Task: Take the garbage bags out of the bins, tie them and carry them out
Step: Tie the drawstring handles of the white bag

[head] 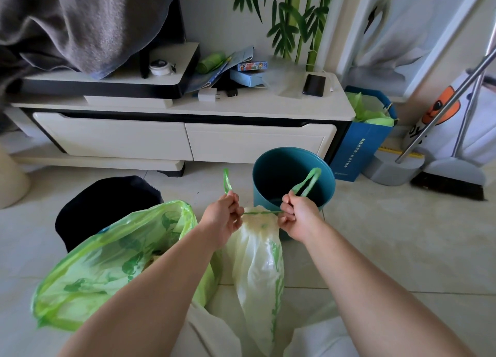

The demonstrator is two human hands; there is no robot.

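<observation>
Two hands work one knot: left hand point(224, 217) & right hand point(296, 217) each pinch a green drawstring loop point(308, 182), pulling apart to cinch the pale bag point(257, 262) on the floor, beside the emptied teal bin point(268, 168). Second bag point(107, 265) lies open, prob. next.

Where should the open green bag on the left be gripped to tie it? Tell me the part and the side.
Grip the open green bag at its darker rim band, coming from above on the far side nearest the black bin. That hem stands highest and gapes wide open, so fingers can likely gather it shut. Both hands, left hand and right hand, are busy with the pale bag.
</observation>
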